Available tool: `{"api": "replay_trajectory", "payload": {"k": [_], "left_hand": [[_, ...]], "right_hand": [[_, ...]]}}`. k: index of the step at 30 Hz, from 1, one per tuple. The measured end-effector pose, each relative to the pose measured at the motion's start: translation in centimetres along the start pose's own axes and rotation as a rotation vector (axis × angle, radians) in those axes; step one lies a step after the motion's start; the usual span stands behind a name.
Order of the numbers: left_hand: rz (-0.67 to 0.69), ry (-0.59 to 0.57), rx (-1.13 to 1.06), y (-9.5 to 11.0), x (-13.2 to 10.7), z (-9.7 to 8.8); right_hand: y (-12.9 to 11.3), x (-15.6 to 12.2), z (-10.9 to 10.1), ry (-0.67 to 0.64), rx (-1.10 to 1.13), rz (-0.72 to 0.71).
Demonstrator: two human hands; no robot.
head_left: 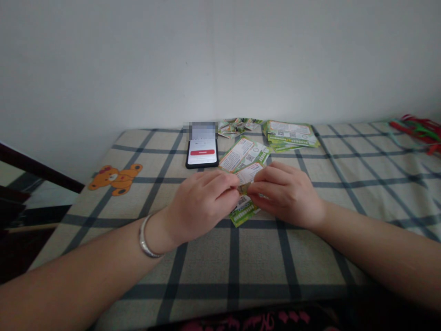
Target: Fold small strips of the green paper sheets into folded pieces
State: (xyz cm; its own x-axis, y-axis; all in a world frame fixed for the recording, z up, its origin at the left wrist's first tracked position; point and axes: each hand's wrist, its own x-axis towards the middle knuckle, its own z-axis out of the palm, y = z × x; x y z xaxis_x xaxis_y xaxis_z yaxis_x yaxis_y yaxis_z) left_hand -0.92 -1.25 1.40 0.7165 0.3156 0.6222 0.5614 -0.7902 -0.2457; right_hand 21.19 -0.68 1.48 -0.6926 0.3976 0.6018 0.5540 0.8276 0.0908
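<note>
Both hands are closed and almost meet over the middle of the table. My left hand (208, 197), with a silver bangle (146, 236) on the wrist, pinches the left side of a green-and-white printed card (243, 202). Opposite it, my right hand (284, 195) pinches the same card's right side. The fingers hide much of this card, and its exact fold cannot be made out. Another printed card (241, 154) with text and a code square lies flat just beyond the hands.
A black phone (202, 154) with a lit screen lies behind my left hand. Folded green pieces (237, 126) and a card stack (291, 133) rest near the wall. A bear figure (117, 178) marks the checked tablecloth (203, 276). Red and green items (422, 131) lie far right.
</note>
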Motion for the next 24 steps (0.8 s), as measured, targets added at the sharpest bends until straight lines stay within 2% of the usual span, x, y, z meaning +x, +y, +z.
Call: {"api": "replay_trajectory", "payload": {"k": [8, 14, 24], "left_hand": [[-0.072, 0.002, -0.114, 0.21, 0.05, 0.08], [-0.163, 0.002, -0.266, 0.13, -0.13, 0.3], [-0.144, -0.002, -0.272, 0.1, -0.04, 0.21]], "right_hand": [[-0.21, 0.05, 0.35, -0.02, 0.103, 0.05], [-0.57, 0.12, 0.62, 0.049, 0.299, 0.136], [-0.55, 0.21, 0.67, 0.03, 0.409, 0.196]]}}
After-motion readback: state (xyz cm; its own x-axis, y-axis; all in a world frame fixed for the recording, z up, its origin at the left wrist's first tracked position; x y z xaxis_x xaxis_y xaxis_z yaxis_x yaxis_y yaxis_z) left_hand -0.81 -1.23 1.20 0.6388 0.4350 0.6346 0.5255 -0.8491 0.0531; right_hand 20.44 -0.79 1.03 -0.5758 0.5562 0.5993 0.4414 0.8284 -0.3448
